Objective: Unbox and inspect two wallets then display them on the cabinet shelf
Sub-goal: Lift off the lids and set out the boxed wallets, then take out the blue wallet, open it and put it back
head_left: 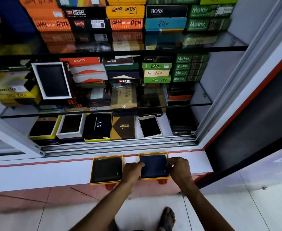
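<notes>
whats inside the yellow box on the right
A dark blue wallet fills the right yellow box. The left hand and right hand cover its side edges; anything underneath it is hidden.

"BOSS" on black box (166,11)

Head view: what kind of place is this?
Most likely a small shop selling wallets: glass cabinet shelves stacked with branded boxes bearing handwritten numbers, perhaps prices, and two open yellow boxes with wallets on the ledge.

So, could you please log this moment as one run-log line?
stage: unboxing | left hand: on blue wallet left edge | right hand: on its right edge | black wallet: untouched in box | both boxes on ledge
</notes>
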`<state>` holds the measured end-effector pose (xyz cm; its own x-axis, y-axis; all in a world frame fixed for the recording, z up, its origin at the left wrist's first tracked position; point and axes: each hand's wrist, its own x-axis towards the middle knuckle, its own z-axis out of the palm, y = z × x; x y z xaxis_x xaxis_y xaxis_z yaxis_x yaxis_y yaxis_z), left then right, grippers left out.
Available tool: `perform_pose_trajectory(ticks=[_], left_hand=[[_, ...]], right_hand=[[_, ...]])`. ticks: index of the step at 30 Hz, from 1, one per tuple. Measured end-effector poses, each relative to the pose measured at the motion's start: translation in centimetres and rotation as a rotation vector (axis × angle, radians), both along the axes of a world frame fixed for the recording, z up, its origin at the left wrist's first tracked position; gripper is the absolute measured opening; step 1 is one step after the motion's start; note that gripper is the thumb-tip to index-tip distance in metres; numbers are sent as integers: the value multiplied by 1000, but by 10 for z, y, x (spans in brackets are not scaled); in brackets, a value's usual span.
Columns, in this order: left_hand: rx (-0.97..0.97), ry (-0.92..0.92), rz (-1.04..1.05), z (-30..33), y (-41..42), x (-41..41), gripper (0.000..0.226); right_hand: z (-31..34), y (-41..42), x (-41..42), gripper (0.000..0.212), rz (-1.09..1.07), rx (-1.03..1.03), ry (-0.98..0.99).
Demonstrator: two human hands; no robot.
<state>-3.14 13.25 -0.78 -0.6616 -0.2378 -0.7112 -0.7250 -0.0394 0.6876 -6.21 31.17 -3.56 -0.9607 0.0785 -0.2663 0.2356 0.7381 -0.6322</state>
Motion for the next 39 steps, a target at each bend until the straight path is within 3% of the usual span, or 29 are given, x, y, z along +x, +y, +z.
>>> perform_pose_trajectory(ticks=[3,11,17,23,25,27,30,33,35,37,39], left_hand=[[19,2,11,1,0,-1,15],[93,30,28,8,3,-1,18],[119,42,10,8,2,-2,21],[-51,178,-54,14,-8,-7,19],[-25,174,-73,21,-16,-14,36],[88,190,-37,27,-27,-21,47],[391,235,-51,39,-55,-31,46],[737,190,-278,55,-78,-35,53],[963,223,-434,63,-84,-37,44],[961,233,-454,67,-89,-39,38],[924,168,-453,74,-91,-40,48]], right_hand=[[-5,-9,4,29,44,68,-11],[-1,-15,-7,43,-89,-54,-126],[19,-14,-4,20,-184,-301,-104],[59,-12,4,15,-179,-636,-83],[81,-18,8,18,-129,-769,-97],[102,-22,10,22,-45,-801,-99],[129,-24,3,24,34,-786,-11],[143,-28,-12,22,249,-537,182],[147,-35,-24,27,397,-453,196],[154,-43,-32,31,532,-429,168],[159,-50,-37,31,646,-410,153]])
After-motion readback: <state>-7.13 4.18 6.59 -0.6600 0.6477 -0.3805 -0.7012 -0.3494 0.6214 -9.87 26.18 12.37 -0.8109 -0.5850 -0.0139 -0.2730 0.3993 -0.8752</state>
